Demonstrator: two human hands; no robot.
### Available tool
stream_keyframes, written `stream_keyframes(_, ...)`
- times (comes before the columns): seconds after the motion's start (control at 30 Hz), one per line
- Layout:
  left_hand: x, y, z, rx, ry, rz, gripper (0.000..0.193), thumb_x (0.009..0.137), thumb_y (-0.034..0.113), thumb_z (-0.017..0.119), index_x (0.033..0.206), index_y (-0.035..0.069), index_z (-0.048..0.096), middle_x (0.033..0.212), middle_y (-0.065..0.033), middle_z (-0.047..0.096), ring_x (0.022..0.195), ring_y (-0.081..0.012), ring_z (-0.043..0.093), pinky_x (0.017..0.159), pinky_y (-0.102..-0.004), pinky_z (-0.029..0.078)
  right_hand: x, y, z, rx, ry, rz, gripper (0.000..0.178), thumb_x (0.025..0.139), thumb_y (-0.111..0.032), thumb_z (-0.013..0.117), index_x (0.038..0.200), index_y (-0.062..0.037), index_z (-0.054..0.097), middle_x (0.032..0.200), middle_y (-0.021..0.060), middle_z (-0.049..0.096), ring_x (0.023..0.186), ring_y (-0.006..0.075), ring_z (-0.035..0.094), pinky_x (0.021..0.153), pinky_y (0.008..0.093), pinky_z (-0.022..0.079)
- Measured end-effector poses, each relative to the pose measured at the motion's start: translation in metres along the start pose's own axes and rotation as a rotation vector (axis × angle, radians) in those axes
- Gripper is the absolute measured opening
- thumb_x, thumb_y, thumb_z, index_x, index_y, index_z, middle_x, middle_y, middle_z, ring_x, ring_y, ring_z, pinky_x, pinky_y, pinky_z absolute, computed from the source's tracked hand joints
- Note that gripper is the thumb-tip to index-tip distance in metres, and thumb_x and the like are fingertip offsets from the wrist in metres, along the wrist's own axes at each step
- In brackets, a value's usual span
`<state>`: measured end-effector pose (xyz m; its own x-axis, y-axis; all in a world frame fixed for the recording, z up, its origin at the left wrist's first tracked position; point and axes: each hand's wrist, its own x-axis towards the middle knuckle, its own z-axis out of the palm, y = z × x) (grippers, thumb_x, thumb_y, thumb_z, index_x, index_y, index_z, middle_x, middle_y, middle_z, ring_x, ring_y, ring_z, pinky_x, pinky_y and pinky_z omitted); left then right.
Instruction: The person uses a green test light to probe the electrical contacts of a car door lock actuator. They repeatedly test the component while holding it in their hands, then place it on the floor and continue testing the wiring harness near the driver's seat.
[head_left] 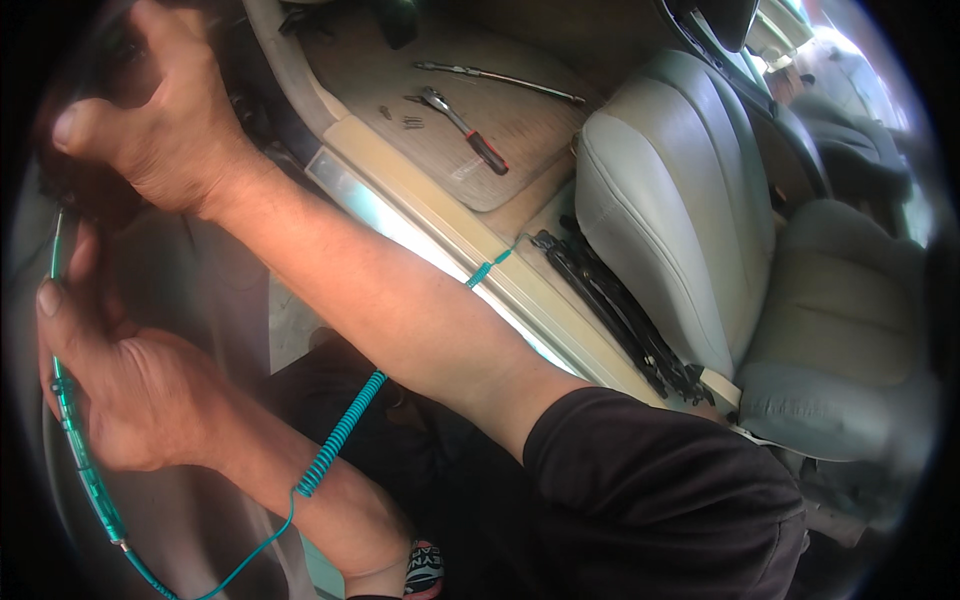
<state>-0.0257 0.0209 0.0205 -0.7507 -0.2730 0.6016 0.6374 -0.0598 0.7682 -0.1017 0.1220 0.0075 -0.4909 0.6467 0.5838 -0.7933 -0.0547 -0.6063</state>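
Observation:
My left hand (150,400) is closed around a circuit test light (90,470) with a clear teal handle, its thumb pressed along the thin probe. The probe's tip points up into a dark area below my right hand. Over that area my right hand (185,120) reaches, thumb and fingers spread wide; some fingertips fade into the dark rim. From the handle's lower end, a teal coiled cord (342,430) loops back, passes behind my right forearm and crosses the door sill (420,215). Its far end reaches the black seat rail (610,300); the attachment there is unclear.
On the car's floor mat (510,180) lie a ratchet with a red and black handle (487,155), a long metal bar (500,80) and several small metal pieces (411,122). A grey car seat (670,200) stands at the right. My shoe (424,568) shows at the bottom.

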Motion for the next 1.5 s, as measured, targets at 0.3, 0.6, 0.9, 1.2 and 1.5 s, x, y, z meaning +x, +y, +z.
stream_keyframes(0.3,-0.003,0.003,0.003,0.023,0.065,-0.020,0.031,0.105,0.016,0.060,0.099,-0.014,0.066,0.094,-0.0237,0.075,0.091,-0.0277,0.075,0.088,-0.0370,0.063,-0.003,-0.002,-0.007,-0.148,-0.008,-0.036,0.114,0.062,-0.052,0.083,0.142,0.0168,0.042,0.137,0.0215,0.044,0.132,0.0331,0.047,0.112,0.0404,0.041)
stream_keyframes(0.6,-0.006,-0.001,-0.010,-0.237,0.003,-0.052,0.016,0.096,-0.005,0.067,0.112,-0.008,0.063,0.102,-0.0204,0.072,0.090,-0.0222,0.073,0.084,-0.0331,0.061,-0.010,-0.013,-0.007,0.079,-0.130,0.112,0.091,0.084,-0.038,0.077,0.154,0.0049,0.036,0.141,0.0143,0.049,0.128,0.0222,0.052,0.112,0.0367,0.040)
stream_keyframes(0.9,-0.004,-0.005,-0.009,-0.225,0.010,-0.020,0.015,0.096,-0.005,0.067,0.111,-0.008,0.064,0.098,-0.0199,0.075,0.089,-0.0206,0.074,0.082,-0.0327,0.061,-0.006,-0.009,-0.013,0.015,-0.184,0.091,0.081,0.092,-0.026,0.068,0.156,0.0052,0.030,0.145,0.0123,0.046,0.131,0.0216,0.050,0.114,0.0351,0.038)
stream_keyframes(1.2,-0.002,0.001,-0.008,-0.180,-0.006,-0.056,0.018,0.097,-0.002,0.067,0.114,-0.005,0.061,0.095,-0.0184,0.073,0.089,-0.0224,0.073,0.086,-0.0345,0.059,-0.006,-0.018,-0.007,-0.046,-0.138,0.131,0.089,0.086,-0.043,0.074,0.153,0.0025,0.039,0.148,0.0164,0.042,0.135,0.0255,0.047,0.115,0.0374,0.038)
stream_keyframes(1.5,-0.008,0.006,0.004,-0.004,0.045,-0.025,0.028,0.104,0.013,0.060,0.104,-0.016,0.060,0.098,-0.0261,0.073,0.091,-0.0316,0.075,0.088,-0.0392,0.063,-0.011,-0.023,-0.001,-0.046,-0.024,0.050,0.111,0.073,-0.053,0.072,0.148,0.0175,0.030,0.147,0.0251,0.032,0.141,0.0380,0.033,0.121,0.0432,0.029)
